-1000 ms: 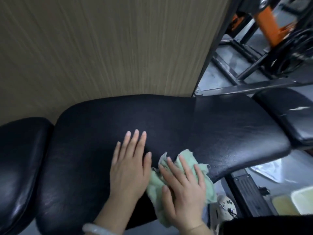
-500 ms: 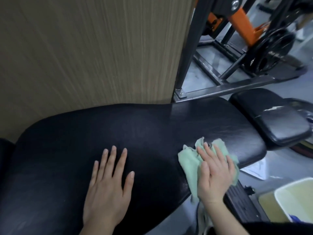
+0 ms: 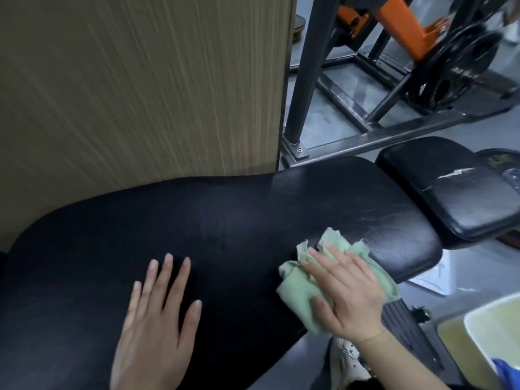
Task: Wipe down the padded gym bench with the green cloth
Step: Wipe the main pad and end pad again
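While the left hand [image 3: 157, 327] lies flat on the near part of the black padded gym bench [image 3: 225, 235], fingers straight and slightly spread, holding nothing, the right hand [image 3: 349, 296] presses down on the green cloth [image 3: 298, 294]. Its grip is loose and wide: fingers extended over the crumpled fabric, thumb resting on the cloth's near fold, palm on top rather than curled round it. The cloth sits bunched on the bench pad close to its near right edge, and part of it hangs over that edge. Below the right wrist a white shoe [image 3: 349, 358] shows on the grey floor [image 3: 461, 266], beside the bench's ribbed dark base. At the lower right corner stands a pale plastic bin [image 3: 495, 330] with a scrap of blue at its near side. Just past the bench pad's right end sits a second black pad [image 3: 455, 190], its cover cracked with a white tear across the top. A wood-grain panel [image 3: 140, 88] rises directly behind the bench on the left. Further back on the right a dark steel frame [image 3: 306, 68] is bolted to the floor, and behind it an orange arm [image 3: 399, 26] carries a black weight plate [image 3: 464, 52]. Faint markings on the plate are too blurred to read.
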Available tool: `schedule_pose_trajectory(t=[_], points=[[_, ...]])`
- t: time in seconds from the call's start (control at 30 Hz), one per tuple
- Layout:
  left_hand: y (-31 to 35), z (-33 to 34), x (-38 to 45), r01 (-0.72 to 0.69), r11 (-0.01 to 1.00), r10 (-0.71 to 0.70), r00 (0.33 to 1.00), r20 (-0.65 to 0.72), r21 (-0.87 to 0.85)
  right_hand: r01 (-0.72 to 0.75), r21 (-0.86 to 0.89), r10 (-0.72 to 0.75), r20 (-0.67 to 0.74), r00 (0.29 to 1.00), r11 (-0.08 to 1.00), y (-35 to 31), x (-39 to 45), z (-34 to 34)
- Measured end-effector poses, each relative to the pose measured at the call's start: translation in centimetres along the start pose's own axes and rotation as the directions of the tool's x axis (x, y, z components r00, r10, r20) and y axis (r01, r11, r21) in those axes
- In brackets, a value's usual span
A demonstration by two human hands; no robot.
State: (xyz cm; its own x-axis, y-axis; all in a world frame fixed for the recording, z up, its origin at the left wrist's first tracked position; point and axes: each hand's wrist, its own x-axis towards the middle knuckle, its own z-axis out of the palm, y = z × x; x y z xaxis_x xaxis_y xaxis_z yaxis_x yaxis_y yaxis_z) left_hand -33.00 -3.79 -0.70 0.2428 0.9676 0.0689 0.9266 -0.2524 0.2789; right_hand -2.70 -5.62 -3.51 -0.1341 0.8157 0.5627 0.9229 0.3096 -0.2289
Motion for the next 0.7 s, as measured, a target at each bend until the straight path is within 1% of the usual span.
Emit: schedule_pose_trajectory(t=[0.1,0.2,0.27,0.3,0.33,0.37,0.4,0.43,0.47,0.53,0.6,0.63,0.7], points=[[0.1,-0.1,0.1,0.008,1.0,-0.008,1.0,-0.005,-0.001,-0.007,-0.09,0.006,-0.011,1.0,0.996,2.3,-0.3,-0.7],[0.1,0.0,0.2,0.026,1.0,-0.026,0.999,0.018,0.005,-0.035,-0.125,0.039,0.031,0.999,0.992,4.8,-0.1,-2.4],[0.1,0.0,0.1,0.027,0.999,-0.028,0.999,0.028,0.038,-0.099,-0.133,0.107,0.056,0.993,0.986,5.9,-0.1,-3.2],[0.1,0.0,0.1,0.029,0.998,-0.03,0.999,0.029,0.058,-0.181,-0.136,0.189,0.045,0.981,0.974,6.0,0.0,-3.4],[0.2,0.1,0.0,0.032,0.997,-0.034,0.999,0.027,0.074,-0.303,-0.142,0.308,0.017,0.951,0.942,5.5,0.3,-3.3],[0.2,0.1,0.0,0.035,0.996,-0.038,0.999,0.028,0.083,-0.444,-0.153,0.447,-0.017,0.894,0.883,4.5,0.7,-3.0],[0.1,0.1,0.0,0.038,0.995,-0.04,0.999,0.029,0.09,-0.568,-0.168,0.57,-0.04,0.82,0.805,3.1,1.2,-2.4],[0.1,0.1,0.0,0.04,0.995,-0.043,0.999,0.025,0.096,-0.644,-0.193,0.651,-0.033,0.758,0.74,1.2,1.9,-1.6],[0.1,0.1,0.0,0.044,0.994,-0.046,0.999,0.014,0.103,-0.655,-0.223,0.672,0.0,0.741,0.722,-1.1,2.7,-0.7],[0.2,0.1,0.1,0.045,0.993,-0.046,0.999,0.008,0.112,-0.555,-0.262,0.595,0.106,0.797,0.79,-5.7,4.0,1.0],[0.2,0.1,0.1,0.044,0.991,-0.047,0.999,0.017,0.13,-0.434,-0.231,0.479,0.2,0.855,0.871,-8.9,4.7,1.8],[0.1,0.1,0.0,0.044,0.989,-0.047,0.999,0.018,0.142,-0.38,-0.191,0.419,0.257,0.871,0.905,-9.3,4.9,1.7],[0.2,0.2,0.0,0.031,0.988,-0.036,0.999,0.027,0.15,-0.254,-0.083,0.266,0.374,0.888,0.964,-7.0,4.8,0.8]])
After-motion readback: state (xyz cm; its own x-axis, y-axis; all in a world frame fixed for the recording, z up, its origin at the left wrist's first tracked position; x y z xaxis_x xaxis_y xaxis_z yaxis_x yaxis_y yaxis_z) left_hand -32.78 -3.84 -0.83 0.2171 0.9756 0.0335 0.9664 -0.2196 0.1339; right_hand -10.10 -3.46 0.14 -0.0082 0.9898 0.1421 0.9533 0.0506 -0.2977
